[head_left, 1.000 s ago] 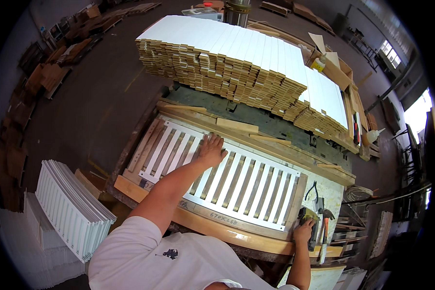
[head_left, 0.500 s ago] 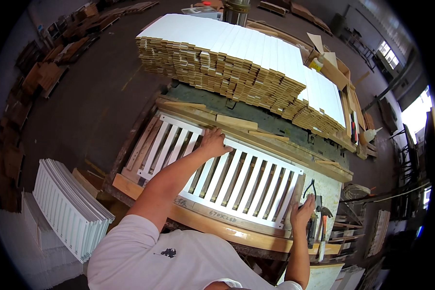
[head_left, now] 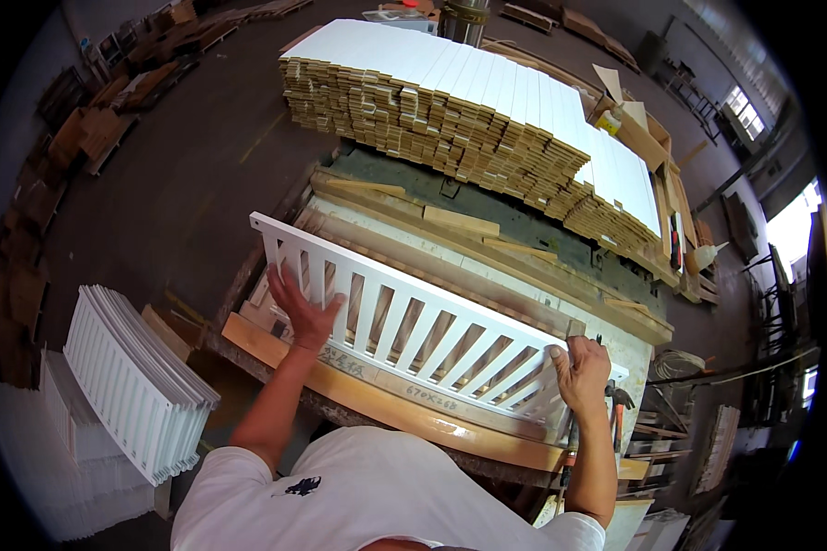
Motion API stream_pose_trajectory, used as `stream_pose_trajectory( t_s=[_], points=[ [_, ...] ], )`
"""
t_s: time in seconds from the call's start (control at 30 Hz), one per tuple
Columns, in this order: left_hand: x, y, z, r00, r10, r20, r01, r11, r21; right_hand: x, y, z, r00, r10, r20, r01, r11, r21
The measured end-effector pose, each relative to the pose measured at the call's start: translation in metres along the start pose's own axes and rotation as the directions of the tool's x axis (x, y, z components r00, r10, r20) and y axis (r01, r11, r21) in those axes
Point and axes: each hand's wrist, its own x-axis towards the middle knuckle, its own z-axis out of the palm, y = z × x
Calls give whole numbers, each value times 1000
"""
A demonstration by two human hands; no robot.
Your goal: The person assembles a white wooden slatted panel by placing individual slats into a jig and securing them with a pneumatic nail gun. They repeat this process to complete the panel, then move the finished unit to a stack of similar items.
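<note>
A white slatted panel point(head_left: 377, 280) stands tilted on its long lower rail over a wooden frame jig point(head_left: 496, 434) on the workbench, its upper rail raised. Near the panel's left end, my left hand point(head_left: 305, 308) holds it across the slats, with the fingers spread and the thumb apart from them. At the right end, my right hand point(head_left: 583, 375) is closed over the upper rail, thumb on the near face. Beside that hand lies a hammer point(head_left: 619, 404), partly covered. Pliers near it are mostly hidden by my right hand and forearm.
Past the jig, white-faced wooden strips point(head_left: 469, 87) form a long, high stack. Finished-looking slatted panels point(head_left: 133, 376) stand in a pile at the left. Loose wood pieces point(head_left: 459, 221) lie along the jig's far rail. A glue bottle point(head_left: 705, 256) is at the right.
The panel, flat in the jig before, has been tipped up. My left hand has moved from the far rail to the left slats; my right hand has gone from beside the pliers onto the panel.
</note>
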Motion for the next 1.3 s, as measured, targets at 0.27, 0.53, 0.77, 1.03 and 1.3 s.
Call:
stream_pose_trajectory(
  t_s=[0.27, 0.53, 0.77, 1.03, 1.3],
  points=[
    [-29, -48, -11, 983, -139, 124, 134, 990, 47, -12, -10, -7, 997, -45, -70, 45, 999, 3],
    [-21, -39, -22, 965, -222, 140, 221, 975, 24, -17, -2, -21, 996, 11, 92, -16, 998, 56],
    [3, -10, -46, 989, -141, 50, 141, 990, 11, -25, 11, -39, 998, 25, -52, -16, 986, 166],
    [99, -2, -156, 987, 13, -158, -15, 1000, -11, 13, -43, -43, 985, 62, -161, 49, 795, 605],
    [1, -79, -263, 747, -647, -151, 481, 683, -550, 104, -239, 53, 976, -83, 200, -151, 401, 903]
  ],
)
